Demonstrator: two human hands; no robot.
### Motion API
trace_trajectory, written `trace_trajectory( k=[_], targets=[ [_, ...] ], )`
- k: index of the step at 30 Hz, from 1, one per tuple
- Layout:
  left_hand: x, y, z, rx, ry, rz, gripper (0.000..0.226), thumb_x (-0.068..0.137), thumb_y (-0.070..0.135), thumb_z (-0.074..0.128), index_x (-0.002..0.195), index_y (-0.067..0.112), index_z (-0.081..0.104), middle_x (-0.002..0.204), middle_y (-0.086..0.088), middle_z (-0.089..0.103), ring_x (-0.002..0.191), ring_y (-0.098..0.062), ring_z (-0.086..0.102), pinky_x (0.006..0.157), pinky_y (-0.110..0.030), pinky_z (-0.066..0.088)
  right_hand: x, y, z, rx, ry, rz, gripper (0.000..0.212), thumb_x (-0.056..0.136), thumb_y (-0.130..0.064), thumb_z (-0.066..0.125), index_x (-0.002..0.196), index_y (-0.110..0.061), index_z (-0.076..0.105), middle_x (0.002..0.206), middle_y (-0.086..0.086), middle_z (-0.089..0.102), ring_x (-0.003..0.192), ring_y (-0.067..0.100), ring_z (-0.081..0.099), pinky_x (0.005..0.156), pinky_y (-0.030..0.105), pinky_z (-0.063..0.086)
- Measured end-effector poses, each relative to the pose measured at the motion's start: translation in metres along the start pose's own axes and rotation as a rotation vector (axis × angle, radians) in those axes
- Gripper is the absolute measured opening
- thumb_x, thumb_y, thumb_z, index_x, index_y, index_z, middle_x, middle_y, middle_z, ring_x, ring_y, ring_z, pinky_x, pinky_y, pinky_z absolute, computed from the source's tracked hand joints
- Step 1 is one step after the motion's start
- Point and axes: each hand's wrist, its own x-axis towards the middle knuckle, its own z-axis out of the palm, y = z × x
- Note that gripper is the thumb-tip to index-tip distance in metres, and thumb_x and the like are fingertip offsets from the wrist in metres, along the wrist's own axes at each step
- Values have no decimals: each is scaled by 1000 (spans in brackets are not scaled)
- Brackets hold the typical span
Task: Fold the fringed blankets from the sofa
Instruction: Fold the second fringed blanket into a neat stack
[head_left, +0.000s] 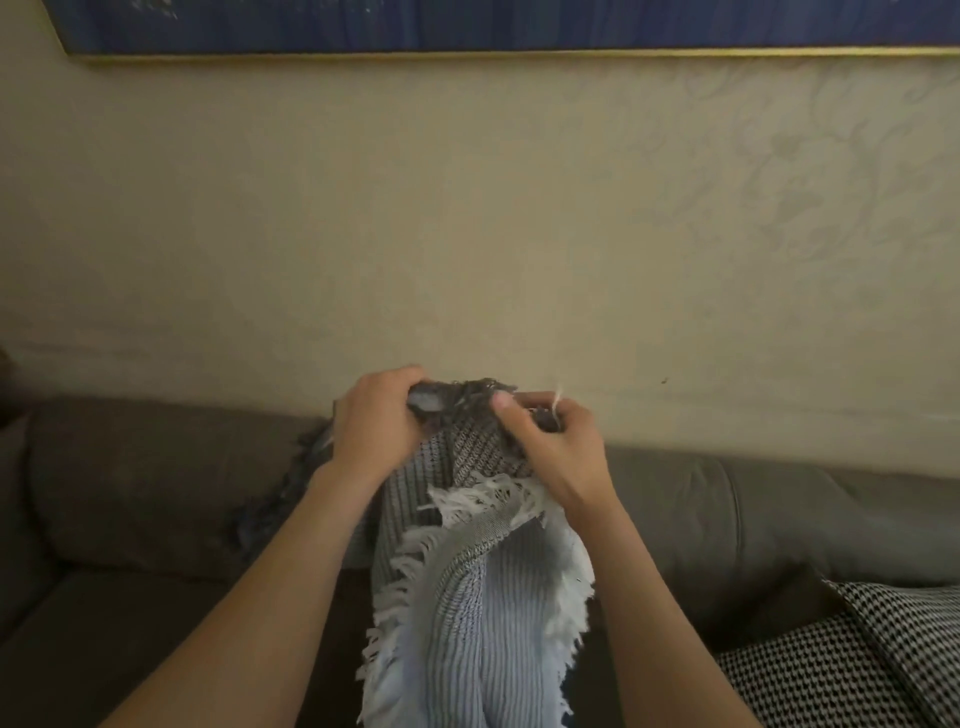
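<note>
Gripping 1 fringed blanket (470, 597): left hand (375, 422), right hand (557, 448); 1 sofa (156, 467).

blanket (467, 597) – grey/white stripe, white fringe | sofa (156, 493) brown | cushion (857, 660) – b/w houndstooth

No readable text or labels

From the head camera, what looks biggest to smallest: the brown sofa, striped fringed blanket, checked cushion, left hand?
1. brown sofa
2. striped fringed blanket, held close so it looms
3. checked cushion, cut off by the frame
4. left hand
</note>
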Motion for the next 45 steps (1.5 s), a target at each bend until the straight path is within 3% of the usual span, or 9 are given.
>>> trace_trajectory(
  k=[3,5,10,20,28,33,36,41,45],
  targets=[
    [14,-7,-13,135,30,34,29,82,17,85,73,31,60,61,13,57,57,-16,56,50,-23,29,5,-1,1,-391,-97,-85,51,69,-69,86,82,-22,72,70,-3,74,62,10,71,58,29,59],
    [20,-7,-20,186,47,67,31,84,18,81,71,31,56,60,12,57,56,-18,57,50,-24,35,17,-1,0,-650,-68,-164,40,80,-36,85,60,-19,55,52,-2,57,50,17,55,45,31,40],
    [15,-3,-21,199,-20,149,34,75,48,90,96,29,72,85,1,75,79,-28,70,62,-33,47,35,-30,-1,-1107,89,-285,15,72,-4,59,72,-17,54,60,1,53,56,30,53,46,29,31],
    [-29,-67,27,92,-198,-219,12,89,22,67,78,27,64,88,-6,75,90,-37,72,66,-38,54,9,-24,28,13,-217,-22,44,83,-24,69,86,18,56,71,31,53,68,21,49,63,41,38],
    [-55,-89,52,-172,-201,-315,18,86,7,75,90,19,63,88,0,75,86,-19,70,70,-36,52,14,-7,-4,427,-237,204,21,94,-14,66,80,-5,78,83,13,73,76,27,70,77,39,52],
    [-74,-96,76,-255,-340,-308,30,88,7,78,115,16,71,107,2,78,105,-16,72,75,-21,49,17,8,-17,575,-121,310,37,70,-28,81,99,-5,79,106,20,70,100,37,66,94,50,47],
    [-72,-88,82,-243,-295,-357,28,93,1,63,119,11,63,113,-14,76,105,-34,71,77,-35,48,17,10,-16,496,-14,270,51,68,-42,84,104,-7,81,117,23,72,110,41,69,102,57,51],
    [-52,-73,70,-294,-104,-316,25,98,3,63,105,18,44,86,1,57,73,-20,53,63,-38,32,10,2,-14,298,103,204,13,89,-22,82,83,-18,71,76,-7,74,84,20,70,74,29,52],
    [-28,-84,60,-140,-186,-181,27,91,5,64,96,31,58,100,3,58,95,-26,59,80,-41,44,10,14,-10,289,230,217,19,89,-29,82,88,-12,73,89,4,72,92,25,67,74,34,50]
  ],
)
